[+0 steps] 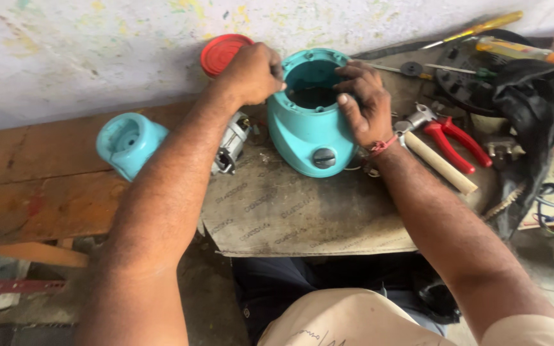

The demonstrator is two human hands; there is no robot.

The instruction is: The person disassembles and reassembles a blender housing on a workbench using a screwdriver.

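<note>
Behind your bench stands a whitewashed wall (84, 51) flecked with yellow and green paint, and the wooden bench (40, 173) carries a worn grey sheet of board (290, 218) under your work. On that board, close to the wall, sits the turquoise appliance housing (309, 128), open end up, with a round grey knob (324, 157) facing you low on its front. Your left hand (251, 74) is curled into a loose fist at the housing's left rim, fingers tucked against the edge; whether it pinches anything small you cannot tell from here. Your right hand (363, 102) lies over the right rim, fingers bent and dipping into the opening, thumb pressed on the outer wall. A red thread band (383, 145) circles that wrist.

Under your left forearm lies an electric motor (231, 147), and further left a second turquoise shell piece (129, 144) rests on the bare wood. A red round lid (222, 52) leans against the wall behind your left hand. To your right lie red-handled pliers (453, 138), a pale wooden handle (440, 163), a yellow-handled screwdriver (482, 27) and a black cloth (533, 109)
</note>
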